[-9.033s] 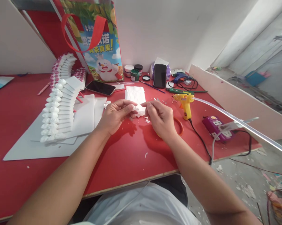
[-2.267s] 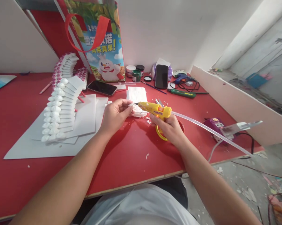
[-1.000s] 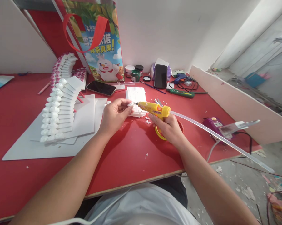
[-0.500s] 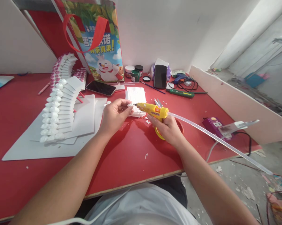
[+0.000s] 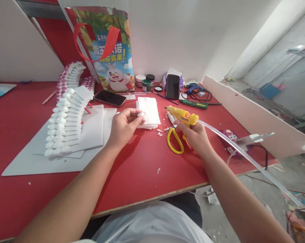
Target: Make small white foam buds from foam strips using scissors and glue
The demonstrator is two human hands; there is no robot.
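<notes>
Between the thumb and fingers of my left hand [image 5: 125,125] is a small white piece [image 5: 142,114], partly hidden by the fingertips. It is held just over the left side of a stack of white paper sheets [image 5: 149,109]. My right hand [image 5: 195,133] is wrapped round a yellow glue gun [image 5: 184,115] whose nozzle points left, apart from the white piece. A long clear glue stick [image 5: 233,145] runs out of its back. Scissors with yellow handles [image 5: 175,148] lie under the glue gun, partly covered by my right hand.
White tufted pieces on strips [image 5: 63,118] form a curved row on white boards [image 5: 96,128] at left. A printed bag [image 5: 111,50], a phone [image 5: 110,98], paint jars [image 5: 146,85] and another phone [image 5: 173,86] stand or lie behind. A green-handled tool [image 5: 195,104] and purple box [image 5: 229,138] are at right.
My right hand has drawn the glue gun to the right, away from the white piece. More of the scissors now shows. My left hand stays nearly in place, holding the piece.
</notes>
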